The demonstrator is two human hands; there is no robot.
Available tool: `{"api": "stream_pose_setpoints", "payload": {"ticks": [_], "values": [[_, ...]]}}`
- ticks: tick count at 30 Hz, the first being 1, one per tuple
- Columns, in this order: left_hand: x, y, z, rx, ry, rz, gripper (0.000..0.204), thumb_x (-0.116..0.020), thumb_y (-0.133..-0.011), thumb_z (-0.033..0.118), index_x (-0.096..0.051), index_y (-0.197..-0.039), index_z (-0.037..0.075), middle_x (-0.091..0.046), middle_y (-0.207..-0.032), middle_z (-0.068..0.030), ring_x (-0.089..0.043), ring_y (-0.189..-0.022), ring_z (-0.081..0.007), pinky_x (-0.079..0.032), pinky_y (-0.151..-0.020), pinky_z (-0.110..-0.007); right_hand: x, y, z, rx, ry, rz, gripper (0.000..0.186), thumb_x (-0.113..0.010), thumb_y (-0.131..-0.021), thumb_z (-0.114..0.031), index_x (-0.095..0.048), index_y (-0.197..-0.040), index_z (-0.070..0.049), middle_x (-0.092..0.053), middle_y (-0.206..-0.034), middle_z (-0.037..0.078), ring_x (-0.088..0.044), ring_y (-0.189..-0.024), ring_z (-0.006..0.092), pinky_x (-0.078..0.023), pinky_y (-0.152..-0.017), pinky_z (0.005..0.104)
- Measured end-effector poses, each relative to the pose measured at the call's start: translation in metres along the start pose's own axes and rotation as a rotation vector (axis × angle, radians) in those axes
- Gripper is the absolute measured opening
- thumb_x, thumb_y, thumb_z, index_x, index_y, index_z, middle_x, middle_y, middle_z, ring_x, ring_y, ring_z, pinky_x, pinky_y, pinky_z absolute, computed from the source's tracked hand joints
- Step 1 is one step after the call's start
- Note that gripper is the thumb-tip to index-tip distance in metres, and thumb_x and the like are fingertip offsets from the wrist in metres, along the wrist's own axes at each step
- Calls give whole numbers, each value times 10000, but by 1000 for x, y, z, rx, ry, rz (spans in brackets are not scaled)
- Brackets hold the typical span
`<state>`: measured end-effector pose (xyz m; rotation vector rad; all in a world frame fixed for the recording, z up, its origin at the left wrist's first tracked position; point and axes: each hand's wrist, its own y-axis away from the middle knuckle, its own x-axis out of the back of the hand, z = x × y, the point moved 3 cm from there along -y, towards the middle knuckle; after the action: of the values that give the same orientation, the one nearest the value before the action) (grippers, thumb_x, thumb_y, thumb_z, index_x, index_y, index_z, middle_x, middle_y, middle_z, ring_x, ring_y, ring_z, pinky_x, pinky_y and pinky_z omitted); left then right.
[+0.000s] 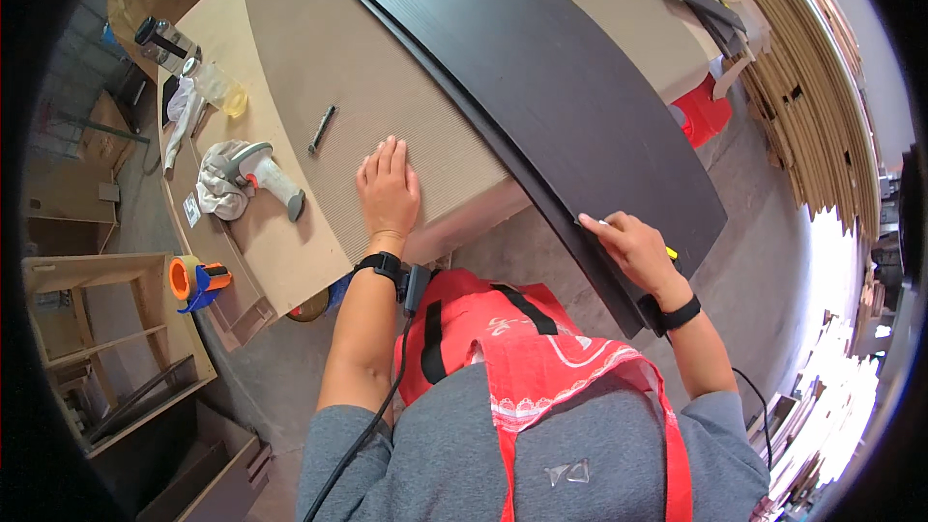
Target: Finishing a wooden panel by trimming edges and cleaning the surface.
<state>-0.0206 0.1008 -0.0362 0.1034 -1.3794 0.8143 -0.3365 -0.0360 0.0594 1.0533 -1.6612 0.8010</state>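
Note:
Two long dark panels (pixel 541 58) with a curved side lie stacked across the table, their near end reaching past its edge. My right hand (pixel 630 249) rests at the near end of the stack, its index finger stretched along the panel's straight edge. The other fingers are curled, and a small yellow end sticks out beside the hand; the rest of that object is hidden. My left hand (pixel 389 184) lies flat with fingers extended on the corrugated cardboard (pixel 425 126), holding nothing. Beyond it, a slim dark stick-like tool (pixel 322 130) lies on the cardboard.
To the left are a pistol-shaped white device (pixel 273 180) on a grey cloth (pixel 221 184), a bottle of yellow liquid (pixel 220 89) and an orange tape dispenser (pixel 198 279). Dark offcuts (pixel 701 5) lie far right. Stacked cardboard (pixel 817 77) stands at right; a wooden frame (pixel 106 329) stands left.

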Motion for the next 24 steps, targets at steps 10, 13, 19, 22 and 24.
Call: {"api": "stream_pose_setpoints", "payload": {"ticks": [10, 13, 19, 22, 24], "values": [[0, 2, -2, 20, 28, -1, 360, -490, -864, 188, -533, -1211, 98, -508, -1295, -60, -441, -1202, -229, -288, -1037, -392, 5, 10, 8, -35, 77, -183, 453, -578, -813, -86, -541, -1213, -293, -539, -798, 62, -564, -711, 248, -456, -604, 371], [-2, 1, -1, 10, 30, 5, 360, -491, -865, 190, -534, -1210, 99, -508, -1295, -61, -442, -1202, -228, -289, -1036, -391, 8, 20, 9, -56, 90, -224, 450, -578, -812, -83, -544, -1207, -295, -539, -793, 62, -569, -716, 247, -457, -603, 371], [-3, 1, -3, 8, 20, 19, 357, -493, -866, 189, -536, -1208, 98, -511, -1292, -61, -446, -1197, -229, -291, -1034, -391, 13, 29, 7, -53, 70, -231, 461, -578, -813, -81, -543, -1221, -294, -552, -813, 59, -572, -735, 244, -458, -617, 371], [-2, 1, -1, 3, 18, 15, 357, -493, -867, 186, -534, -1210, 97, -511, -1291, -62, -446, -1197, -228, -292, -1034, -390, 7, 27, 5, -31, 55, -116, 467, -575, -816, -82, -541, -1235, -285, -558, -831, 56, -565, -740, 237, -455, -628, 364], [0, 0, 0, 3, 23, 11, 357, -492, -868, 185, -532, -1212, 96, -509, -1292, -62, -445, -1198, -226, -292, -1034, -389, 0, 26, 6, -38, 59, -74, 467, -572, -818, -83, -539, -1241, -279, -559, -839, 55, -560, -743, 233, -452, -636, 358]]}}
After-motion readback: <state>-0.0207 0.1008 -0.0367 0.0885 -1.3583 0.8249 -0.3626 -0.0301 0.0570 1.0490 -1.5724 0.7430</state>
